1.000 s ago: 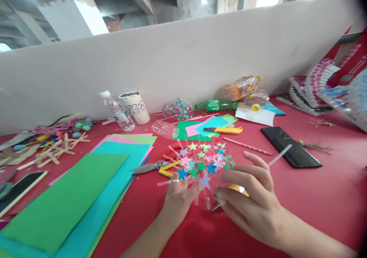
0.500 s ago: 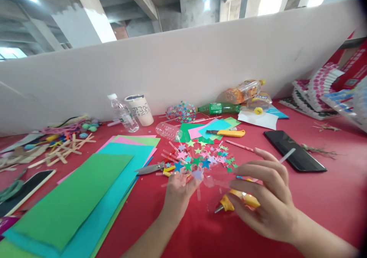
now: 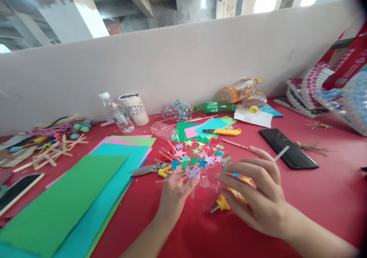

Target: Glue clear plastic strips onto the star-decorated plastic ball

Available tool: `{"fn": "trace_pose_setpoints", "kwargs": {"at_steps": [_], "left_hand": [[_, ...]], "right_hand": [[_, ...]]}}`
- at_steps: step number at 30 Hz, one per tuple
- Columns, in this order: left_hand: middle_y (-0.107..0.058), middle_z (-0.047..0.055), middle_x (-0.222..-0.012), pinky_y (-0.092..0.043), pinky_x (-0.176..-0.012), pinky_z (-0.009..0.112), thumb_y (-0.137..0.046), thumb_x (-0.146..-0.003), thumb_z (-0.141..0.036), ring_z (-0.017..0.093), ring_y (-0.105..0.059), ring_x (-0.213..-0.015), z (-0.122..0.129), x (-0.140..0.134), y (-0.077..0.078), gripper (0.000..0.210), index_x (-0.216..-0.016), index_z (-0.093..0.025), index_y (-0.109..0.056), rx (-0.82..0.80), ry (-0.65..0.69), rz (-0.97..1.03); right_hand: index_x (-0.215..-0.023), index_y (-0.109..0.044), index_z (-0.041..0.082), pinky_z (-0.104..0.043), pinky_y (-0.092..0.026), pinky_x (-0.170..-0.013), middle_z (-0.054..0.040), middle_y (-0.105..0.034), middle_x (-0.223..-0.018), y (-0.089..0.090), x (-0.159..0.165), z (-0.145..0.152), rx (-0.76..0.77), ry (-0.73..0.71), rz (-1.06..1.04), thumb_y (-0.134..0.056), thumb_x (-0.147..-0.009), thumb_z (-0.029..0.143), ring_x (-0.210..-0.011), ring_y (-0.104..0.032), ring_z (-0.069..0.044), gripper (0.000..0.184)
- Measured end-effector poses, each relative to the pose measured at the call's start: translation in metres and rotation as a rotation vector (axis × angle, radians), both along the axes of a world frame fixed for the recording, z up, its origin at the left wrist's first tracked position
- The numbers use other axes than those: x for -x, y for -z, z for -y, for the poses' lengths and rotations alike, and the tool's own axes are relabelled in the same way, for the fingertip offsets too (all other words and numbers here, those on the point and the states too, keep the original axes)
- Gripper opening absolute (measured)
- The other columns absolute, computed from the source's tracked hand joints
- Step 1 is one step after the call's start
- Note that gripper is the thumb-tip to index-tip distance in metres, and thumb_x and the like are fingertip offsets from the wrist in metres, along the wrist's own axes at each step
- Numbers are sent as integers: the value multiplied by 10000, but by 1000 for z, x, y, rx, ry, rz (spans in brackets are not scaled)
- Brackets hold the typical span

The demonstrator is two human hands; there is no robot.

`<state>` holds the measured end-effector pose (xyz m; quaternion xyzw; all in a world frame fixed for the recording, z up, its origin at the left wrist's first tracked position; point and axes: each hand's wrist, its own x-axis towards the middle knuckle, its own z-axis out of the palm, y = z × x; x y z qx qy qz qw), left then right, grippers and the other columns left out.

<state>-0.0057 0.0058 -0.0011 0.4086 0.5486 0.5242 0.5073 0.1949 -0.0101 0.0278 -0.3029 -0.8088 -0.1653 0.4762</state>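
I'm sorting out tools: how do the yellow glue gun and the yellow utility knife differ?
The glue gun is partly hidden by the right hand; the utility knife is not. The glue gun ends in a metal tip, the utility knife in a dark end. The glue gun sits nearer the camera than the utility knife. Both are yellow.

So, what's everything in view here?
star bunch: one, multicoloured, centre
glue gun: one, yellow, front
scissors: one, grey, yellow, left of centre
utility knife: one, yellow, behind centre
phone: one, black, right
papers: many, multicoloured, left and centre
cup: one, white, back left
upright bottle: one, clear, back left
lying bottle: one, clear, behind scissors
starry ornament: one, multicoloured, back centre
green bottle: one, green, back centre
yellow-capped bottles: two, clear, back right
craft sticks: several, tan, left
pompoms: several, green, left
ruffled decorations: several, multicoloured, right
table: one, red, underneath
wall: one, white, behind
left hand: one, bare, centre
right hand: one, bare, front
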Motion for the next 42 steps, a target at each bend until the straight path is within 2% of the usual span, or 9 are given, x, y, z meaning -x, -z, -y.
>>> {"fn": "trace_pose_setpoints", "kwargs": {"at_steps": [6, 10, 13, 17, 23, 29, 32, 35, 42], "left_hand": [[-748, 57, -965, -502, -877, 317, -791, -654, -329, 221, -668, -978, -1, -1, -4, 346, -925, -173, -644, -7, 112, 101], [-734, 71, -1022, -474, -927, 329, -769, -686, -332, 224, -645, -1032, -1, 0, -3, 357, -976, -166, -643, -6, 158, 101], [-734, 82, -992, -494, -896, 371, -786, -646, -338, 258, -650, -1021, -1, 0, -2, 375, -938, -166, -625, 18, 116, 75], [-732, 92, -954, -512, -854, 394, -786, -606, -371, 287, -654, -1003, -2, -1, 2, 401, -912, -166, -628, 35, 49, -10], [-730, 61, -859, -510, -866, 393, -801, -545, -330, 272, -673, -925, -3, 0, 5, 344, -818, -185, -652, 0, -51, -107], [-739, 34, -840, -515, -853, 361, -799, -579, -301, 250, -683, -908, -2, 0, -2, 303, -815, -194, -642, 11, -15, -34], [-743, 30, -903, -497, -879, 326, -774, -660, -313, 219, -674, -936, -4, 2, -1, 308, -910, -189, -642, -28, 107, 57], [-739, 35, -949, -477, -909, 312, -745, -720, -306, 205, -663, -965, -4, 2, -1, 292, -955, -177, -632, -50, 200, 122], [-730, 42, -967, -481, -900, 318, -741, -728, -323, 213, -650, -974, -2, 2, 0, 297, -964, -175, -639, -41, 198, 102]], "right_hand": [[-1036, -653, 221, -565, -320, -1069, -37, -660, -1018, 3, 2, -3, 21, 43, 74, -648, -831, 204, -954, -549, -210, 205], [-963, -667, 216, -504, -332, -1077, -10, -677, -928, -2, 2, -4, -13, 21, 41, -659, -830, 156, -909, -546, -175, 146], [-985, -672, 198, -473, -308, -1100, 15, -700, -886, -4, 2, -2, -28, -11, 29, -660, -826, 97, -881, -547, -155, 189], [-1045, -667, 150, -474, -284, -1123, 12, -720, -929, -1, 1, 0, -30, -48, 73, -670, -804, 51, -895, -572, -155, 261], [-1003, -673, 163, -450, -288, -1132, 26, -716, -906, 2, 0, 1, -14, -57, 72, -649, -814, 41, -863, -598, -140, 226], [-1003, -663, 169, -468, -272, -1119, 5, -712, -903, -7, 1, -2, 18, -55, 103, -653, -843, 140, -896, -577, -155, 163], [-1022, -664, 181, -492, -257, -1123, -11, -705, -942, -8, 2, -3, 46, -48, 122, -665, -831, 181, -917, -575, -173, 191], [-1027, -664, 188, -488, -259, -1122, -10, -702, -943, -7, 2, -4, 39, -36, 123, -661, -827, 151, -917, -571, -170, 203], [-1004, -663, 177, -469, -278, -1111, -12, -684, -918, -4, 1, -3, 17, -47, 73, -654, -836, 133, -898, -566, -159, 173]]}}
